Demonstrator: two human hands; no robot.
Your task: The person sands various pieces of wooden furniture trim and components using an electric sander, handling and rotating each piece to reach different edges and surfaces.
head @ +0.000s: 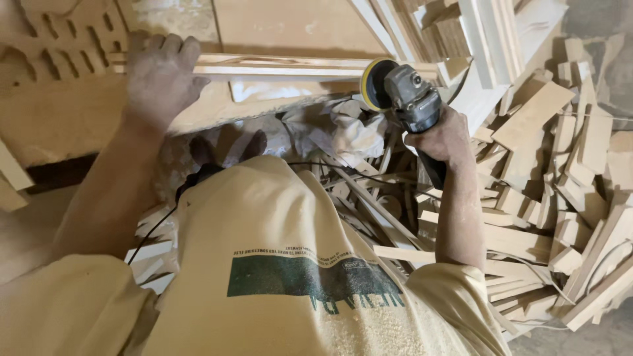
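My left hand (160, 76) presses down on the left end of a long pale wooden strip (277, 66) that lies across a wooden workbench (59, 112). My right hand (445, 137) grips the dark handle of a grey angle grinder (412, 99). Its yellow sanding disc (370, 82) stands on edge against the right part of the strip. A black cord (330, 166) trails from the tool down across my lap. Sawdust covers both hands and my cream shirt.
A big heap of wooden offcuts (560, 165) fills the right side. Stacked boards (461, 33) lean at the top right. Crumpled white cloth (356, 128) lies under the bench edge. A carved wooden panel (59, 33) sits at the top left.
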